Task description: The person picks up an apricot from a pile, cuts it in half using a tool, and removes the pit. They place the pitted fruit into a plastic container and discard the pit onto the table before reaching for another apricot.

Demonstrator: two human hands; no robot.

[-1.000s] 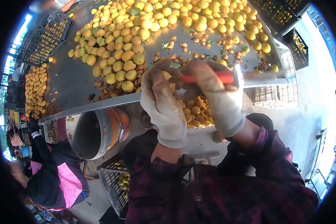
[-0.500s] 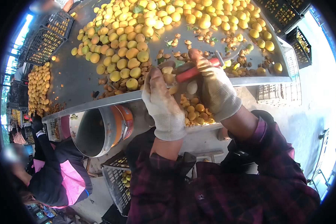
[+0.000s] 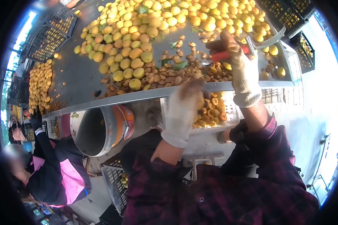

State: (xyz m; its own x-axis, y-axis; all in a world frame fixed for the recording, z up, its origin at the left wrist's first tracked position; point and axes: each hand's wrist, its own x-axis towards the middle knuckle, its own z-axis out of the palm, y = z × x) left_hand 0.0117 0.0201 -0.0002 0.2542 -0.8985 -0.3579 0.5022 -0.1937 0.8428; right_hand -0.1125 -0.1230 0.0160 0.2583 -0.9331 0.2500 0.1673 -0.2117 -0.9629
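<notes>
My right hand [image 3: 241, 63], in a white glove with bare fingertips, is closed on a red-handled tool [image 3: 229, 54] with a curved metal end, above the right part of the metal table. My left hand [image 3: 184, 108], also gloved, is blurred over the table's front edge, above the left side of a white crate [image 3: 232, 124] of cut fruit halves; its fingers are smeared and what they hold, if anything, cannot be made out. Brown pits [image 3: 162, 77] lie along the near edge. Whole yellow-orange fruits [image 3: 133, 48] are heaped behind them.
A large bucket [image 3: 101, 131] stands below the table at the left. A grey crate [image 3: 114, 183] is on the floor. Another person [image 3: 60, 172] sits at the lower left. Black crates [image 3: 54, 37] are at the back left and at the right.
My hands have moved apart: the right went up and right with the red tool, the left went down toward the white crate. The pale fruit between them is no longer visible there.
</notes>
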